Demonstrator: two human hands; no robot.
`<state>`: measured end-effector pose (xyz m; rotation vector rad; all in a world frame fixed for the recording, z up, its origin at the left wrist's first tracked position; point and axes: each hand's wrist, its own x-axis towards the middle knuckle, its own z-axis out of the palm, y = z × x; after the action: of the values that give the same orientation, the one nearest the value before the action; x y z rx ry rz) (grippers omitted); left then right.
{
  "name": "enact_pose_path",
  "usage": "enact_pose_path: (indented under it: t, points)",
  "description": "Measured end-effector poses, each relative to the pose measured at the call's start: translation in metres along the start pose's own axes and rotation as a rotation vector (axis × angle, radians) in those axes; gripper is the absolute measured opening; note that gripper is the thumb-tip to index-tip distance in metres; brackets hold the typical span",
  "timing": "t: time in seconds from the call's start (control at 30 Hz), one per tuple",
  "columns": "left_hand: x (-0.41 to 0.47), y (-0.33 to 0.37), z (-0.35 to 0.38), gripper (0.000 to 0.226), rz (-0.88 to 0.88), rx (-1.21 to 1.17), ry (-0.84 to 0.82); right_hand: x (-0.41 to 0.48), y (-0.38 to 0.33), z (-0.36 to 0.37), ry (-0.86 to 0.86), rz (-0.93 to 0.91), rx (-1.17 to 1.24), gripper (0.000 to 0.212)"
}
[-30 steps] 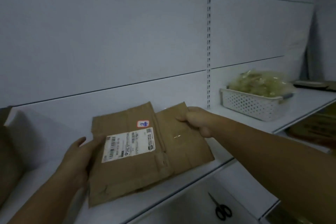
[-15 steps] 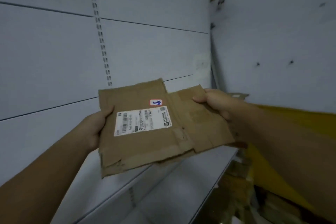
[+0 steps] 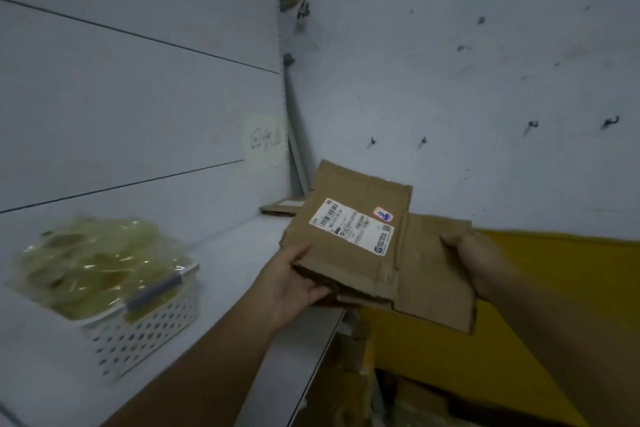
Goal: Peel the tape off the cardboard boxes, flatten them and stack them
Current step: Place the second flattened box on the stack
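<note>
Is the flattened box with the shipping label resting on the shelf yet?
No, the left hand and right hand grip the flattened box by opposite edges, holding it above the shelf.

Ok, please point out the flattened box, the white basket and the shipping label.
flattened box (image 3: 433, 270): head view, bare brown panel.
white basket (image 3: 138, 347): head view, perforated front wall.
shipping label (image 3: 351, 227): head view, its middle.

Nothing here is legible to you: the shipping label (image 3: 351, 226) and red-edged sticker (image 3: 383, 214) on your flattened box (image 3: 433, 270) are blurred, as is the wall note (image 3: 266, 140).
</note>
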<state>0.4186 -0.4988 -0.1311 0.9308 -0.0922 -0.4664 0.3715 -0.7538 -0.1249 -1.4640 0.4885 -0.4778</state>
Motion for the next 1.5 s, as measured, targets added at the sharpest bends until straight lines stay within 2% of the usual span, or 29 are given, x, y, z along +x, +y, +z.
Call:
enact_pose_path:
  t: [0.17,0.27,0.37,0.47,0.57,0.7,0.83,0.97,1.03,1.13,1.17,1.23,1.27,1.3,1.43,1.5]
  points:
    - [0.073,-0.013,-0.003,0.024,0.01,-0.086,-0.003,0.033,0.013,0.013,0.091,0.011,0.012,0.026]
    - [0.118,-0.012,-0.006,0.014,-0.083,-0.038,-0.045,0.057,0.012,0.013,0.141,0.021,0.009,0.031]
    - [0.161,-0.017,-0.001,0.029,-0.164,0.09,-0.105,0.082,0.012,0.009,0.167,0.0,0.04,0.032]
    - [0.2,-0.027,0.005,0.036,-0.199,0.053,-0.091,0.107,0.019,0.003,0.174,0.017,0.041,0.033]
    - [0.231,-0.031,0.01,0.028,-0.201,-0.003,-0.056,0.135,0.016,-0.012,0.105,0.003,0.002,0.039]
    - [0.264,-0.028,0.027,0.016,-0.145,-0.021,-0.052,0.184,0.008,-0.034,-0.021,-0.029,0.052,0.031]
    - [0.303,-0.011,0.05,0.017,-0.065,-0.001,-0.026,0.243,0.009,-0.048,-0.098,-0.015,0.162,0.029]
    - [0.335,0.013,0.054,0.027,0.004,0.032,0.01,0.307,0.006,-0.042,-0.179,0.045,0.249,0.027]
    - [0.344,0.029,0.045,0.026,0.052,0.07,0.043,0.339,0.003,-0.025,-0.26,0.077,0.259,0.024]
    - [0.348,0.062,0.021,0.027,0.152,0.14,0.131,0.379,-0.007,0.017,-0.493,0.101,0.224,0.02]
    - [0.349,0.074,0.012,0.028,0.194,0.147,0.159,0.391,-0.012,0.034,-0.605,0.107,0.197,0.03]
    - [0.348,0.101,-0.004,0.026,0.276,0.162,0.221,0.416,-0.02,0.072,-0.826,0.129,0.115,0.073]
    - [0.348,0.113,-0.012,0.024,0.318,0.172,0.255,0.424,-0.022,0.093,-0.918,0.143,0.086,0.084]
    - [0.35,0.125,-0.022,0.025,0.361,0.18,0.282,0.431,-0.024,0.114,-0.996,0.146,0.058,0.086]
    - [0.364,0.164,-0.061,0.038,0.481,0.141,0.406,0.441,-0.035,0.19,-1.198,0.132,-0.063,0.072]
    - [0.374,0.172,-0.073,0.036,0.515,0.13,0.473,0.446,-0.041,0.22,-1.136,0.139,-0.11,0.063]
